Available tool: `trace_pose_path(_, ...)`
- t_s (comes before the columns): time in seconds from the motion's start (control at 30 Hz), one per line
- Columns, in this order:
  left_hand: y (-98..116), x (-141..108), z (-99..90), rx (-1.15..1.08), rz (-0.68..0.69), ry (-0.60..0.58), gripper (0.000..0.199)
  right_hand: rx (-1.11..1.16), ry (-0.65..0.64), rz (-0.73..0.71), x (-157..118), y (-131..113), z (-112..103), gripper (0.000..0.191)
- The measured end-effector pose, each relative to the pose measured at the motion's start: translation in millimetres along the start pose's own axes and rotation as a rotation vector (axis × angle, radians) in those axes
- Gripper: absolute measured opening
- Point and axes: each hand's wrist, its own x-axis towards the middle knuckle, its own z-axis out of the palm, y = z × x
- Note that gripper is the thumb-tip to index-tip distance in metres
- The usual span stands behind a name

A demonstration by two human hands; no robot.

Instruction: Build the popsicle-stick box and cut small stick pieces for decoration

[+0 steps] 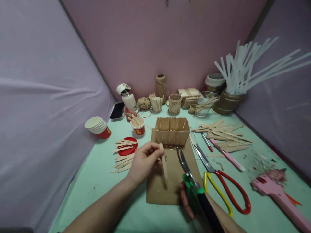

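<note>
My left hand (147,158) pinches a flat wooden stick (164,163) near its top end, and the stick hangs down over a brown cardboard sheet (155,194). To its right, my right hand (187,200) is wrapped round green and black handled shears (191,191). The shears' curved metal blades are apart and point up and away, not touching the stick. Just beyond both hands, a box made of wooden sticks (172,136) stands on the far part of the cardboard.
Large scissors (223,181), a pink knife (228,155), a glue gun (274,191) and loose sticks (228,137) lie right. A red dish (127,150) with sticks and paper cups (104,131) are left. Behind stand a bottle (128,100), twine (161,87) and a jar (228,102).
</note>
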Motion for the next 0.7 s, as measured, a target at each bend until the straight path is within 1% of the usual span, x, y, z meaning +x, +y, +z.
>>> trace_pose_path(0.07, -22.3, -8.0, 8.3, -0.114, -0.224, -0.082, 0.031, -0.128, 0.140, 0.068, -17.7, -13.8, -0.6, 0.087)
trace_pose_path(0.1, -30.0, -10.7, 11.2, -0.150, -0.299, -0.109, 0.034, -0.179, 0.203, 0.116, -25.6, -21.5, 0.3, 0.082)
trace_pose_path(0.13, -35.3, -12.7, 13.3, -0.176, -0.358, -0.134, 0.036, -0.218, 0.253, 0.160, -31.8, -29.3, 1.6, 0.078)
trace_pose_path(0.2, -39.4, -15.0, 15.0, -0.194, -0.423, -0.169, 0.039, -0.282, 0.301, 0.205, -37.7, -43.6, 4.2, 0.076)
trace_pose_path(0.27, -38.8, -15.9, 14.4, -0.201, -0.449, -0.177, 0.041, -0.342, 0.286, 0.218, -36.0, -54.4, 5.3, 0.078)
trace_pose_path(0.37, -36.8, -16.5, 12.4, -0.207, -0.451, -0.152, 0.040, -0.400, 0.185, 0.260, -27.3, -63.3, 4.5, 0.081)
trace_pose_path(0.43, -36.4, -17.2, 11.7, -0.211, -0.443, -0.148, 0.038, -0.410, 0.129, 0.286, -22.4, -65.5, 4.4, 0.078)
trace_pose_path(0.57, -35.2, -17.8, 12.2, -0.221, -0.443, -0.148, 0.040, -0.431, 0.128, 0.273, -18.8, -64.8, 7.1, 0.071)
trace_pose_path(0.7, -32.5, -17.3, 11.9, -0.180, -0.436, -0.150, 0.042, -0.453, 0.148, 0.261, -18.5, -60.5, 8.2, 0.066)
